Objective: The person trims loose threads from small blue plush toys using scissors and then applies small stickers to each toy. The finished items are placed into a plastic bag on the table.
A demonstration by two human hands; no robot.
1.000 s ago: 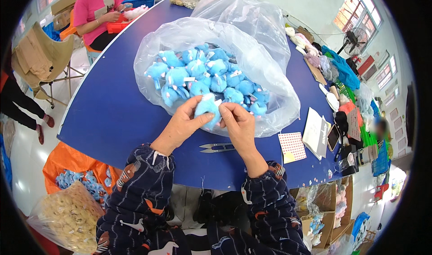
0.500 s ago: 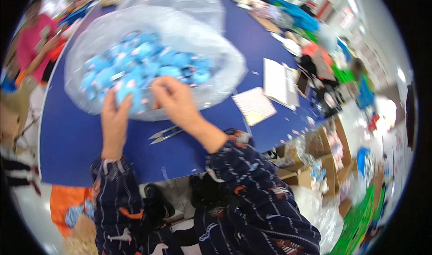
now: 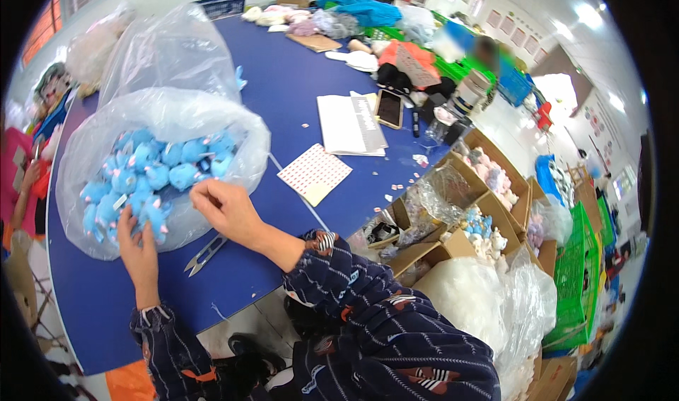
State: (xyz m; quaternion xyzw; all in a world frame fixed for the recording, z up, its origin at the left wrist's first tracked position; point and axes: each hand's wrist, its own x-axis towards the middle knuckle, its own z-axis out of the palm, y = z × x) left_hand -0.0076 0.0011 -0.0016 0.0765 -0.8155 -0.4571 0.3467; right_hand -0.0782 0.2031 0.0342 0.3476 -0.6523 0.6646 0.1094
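Observation:
A clear plastic bag (image 3: 249,136) lies wide at its mouth on the blue table, with several small blue plush toys (image 3: 141,153) piled in it. At the bag's near edge my left hand (image 3: 141,259) has thumb and fingers around the lower part of one blue plush toy (image 3: 153,212) with pink bits. A small white tag shows by its fingertips. To the right, my right hand (image 3: 233,211) is closed in a pinch over the bag's rim; anything between its fingertips is too small to make out. Metal thread snips (image 3: 205,255) lie just below the bag.
Right of the bag, a sticker sheet (image 3: 315,175), an open notebook (image 3: 346,125) and a phone (image 3: 390,109) rest on the table. Cardboard boxes (image 3: 513,224) with plush toys stand against its right edge. Plush pieces and fabric (image 3: 361,15) cover the far side.
The view has swung to the right, so the bag and hands sit further left in it. My left hand is still at a blue toy, my right hand still pinched beside it.

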